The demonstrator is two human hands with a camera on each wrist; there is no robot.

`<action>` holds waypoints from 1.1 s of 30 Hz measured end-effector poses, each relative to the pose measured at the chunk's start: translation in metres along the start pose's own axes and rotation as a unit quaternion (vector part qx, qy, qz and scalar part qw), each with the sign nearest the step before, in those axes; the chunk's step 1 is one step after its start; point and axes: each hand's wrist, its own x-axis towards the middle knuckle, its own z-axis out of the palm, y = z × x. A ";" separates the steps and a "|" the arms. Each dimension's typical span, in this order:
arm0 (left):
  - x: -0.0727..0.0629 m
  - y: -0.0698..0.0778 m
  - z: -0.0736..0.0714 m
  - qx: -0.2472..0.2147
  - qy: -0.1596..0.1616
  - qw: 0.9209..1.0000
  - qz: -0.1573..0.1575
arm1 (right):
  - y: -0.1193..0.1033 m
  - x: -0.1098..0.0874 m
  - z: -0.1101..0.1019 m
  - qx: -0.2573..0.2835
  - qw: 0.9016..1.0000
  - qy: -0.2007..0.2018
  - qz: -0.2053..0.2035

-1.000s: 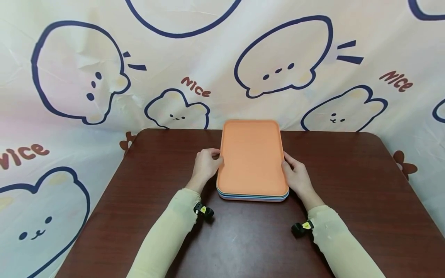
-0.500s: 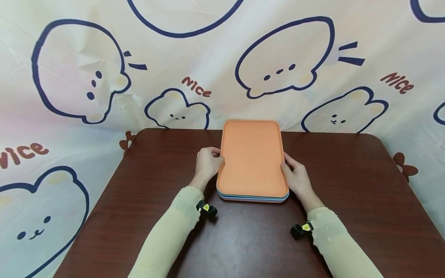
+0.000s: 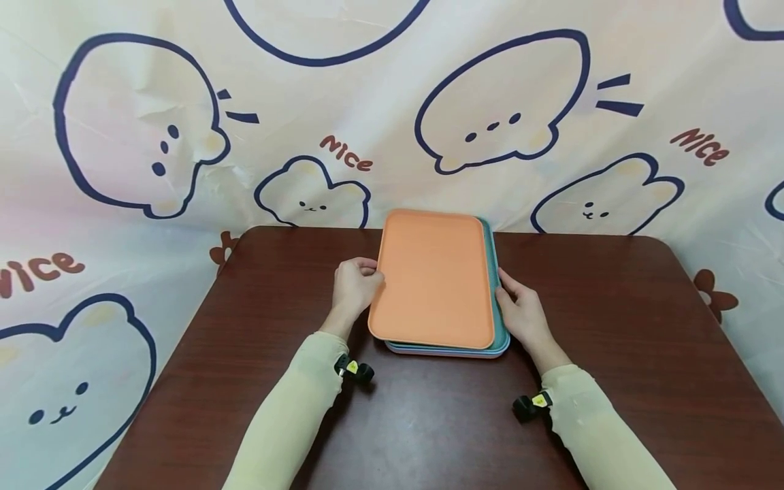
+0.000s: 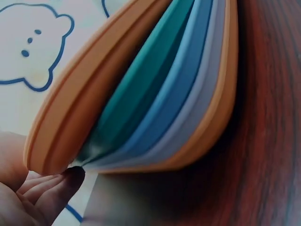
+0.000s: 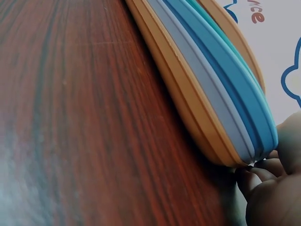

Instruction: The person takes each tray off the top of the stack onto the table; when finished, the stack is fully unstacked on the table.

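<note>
Centre of the head frame: we log the top tray, a matte orange rounded rectangle, plastic by its look [image 3: 435, 279], slid leftward since half a second ago, with a strip of the teal rounded tray [image 3: 502, 332] now bared along its right side. Left hand [image 3: 355, 286], left of centre, pinches the orange rim, thumb above and fingers under. Right hand [image 3: 523, 309], right of centre, grips the edge of the trays below and has barely moved.

Left wrist view: a dark gap parts top tray from teal; beneath, we count a pale blue tray [image 4: 183, 94], a lavender-grey tray [image 4: 204, 89] and a second orange tray [image 4: 226, 89] nested on the dark wood-grained table [image 3: 245, 286]. We judge the top tray is being parted from the stack while the right hand steadies the rest; how far its shadowed fingertips reach underneath, we cannot tell
</note>
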 end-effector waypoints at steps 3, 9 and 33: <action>0.002 -0.007 -0.005 -0.009 0.005 1.000 -0.004 | 0.000 -0.001 0.000 -0.012 1.000 0.007 -0.003; 0.005 -0.018 -0.019 -0.038 0.017 0.999 -0.017 | -0.004 -0.002 0.001 -0.020 1.000 0.008 0.005; -0.011 -0.029 -0.040 -0.072 0.075 0.994 -0.032 | -0.001 -0.004 0.004 -0.020 1.000 0.017 0.006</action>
